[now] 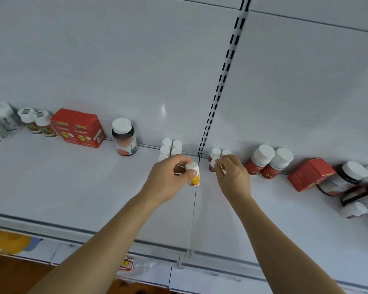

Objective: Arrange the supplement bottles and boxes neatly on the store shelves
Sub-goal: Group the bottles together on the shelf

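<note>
My left hand [168, 177] grips a small upright bottle [193, 174] above the shelf [72, 187] seam; its white-capped group [170, 148] sits just behind. My right hand [232, 175] pinches a red bottle [214, 163] in the neighbouring cluster.

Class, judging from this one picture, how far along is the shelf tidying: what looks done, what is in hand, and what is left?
Done: white-capped bottles stand grouped at the back wall, and two red boxes sit side by side. In hand: the left hand grips a small bottle; the right hand pinches a red bottle in its cluster. Left: the tilted red box and the jumbled dark jars at far right.
</note>
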### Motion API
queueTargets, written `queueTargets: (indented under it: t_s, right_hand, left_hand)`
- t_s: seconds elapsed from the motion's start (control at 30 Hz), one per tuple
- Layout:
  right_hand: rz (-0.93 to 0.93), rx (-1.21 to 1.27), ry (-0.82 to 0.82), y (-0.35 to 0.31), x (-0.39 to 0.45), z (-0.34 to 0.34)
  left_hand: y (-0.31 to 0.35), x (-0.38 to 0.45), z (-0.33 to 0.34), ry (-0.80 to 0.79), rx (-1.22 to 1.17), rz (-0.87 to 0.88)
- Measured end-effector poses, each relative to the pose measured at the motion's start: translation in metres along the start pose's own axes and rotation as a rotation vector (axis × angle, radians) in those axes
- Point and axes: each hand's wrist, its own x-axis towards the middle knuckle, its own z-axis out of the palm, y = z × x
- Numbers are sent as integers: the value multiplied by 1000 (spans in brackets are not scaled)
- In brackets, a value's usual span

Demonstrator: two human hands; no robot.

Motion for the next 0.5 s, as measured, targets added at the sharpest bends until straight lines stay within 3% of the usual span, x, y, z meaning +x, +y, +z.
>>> queueTargets:
  t_s: [0.5]
  right_hand:
    - [-50, -110, 106, -1, 0, 6]
  left_hand:
    - [-15, 7, -21, 6, -93, 53]
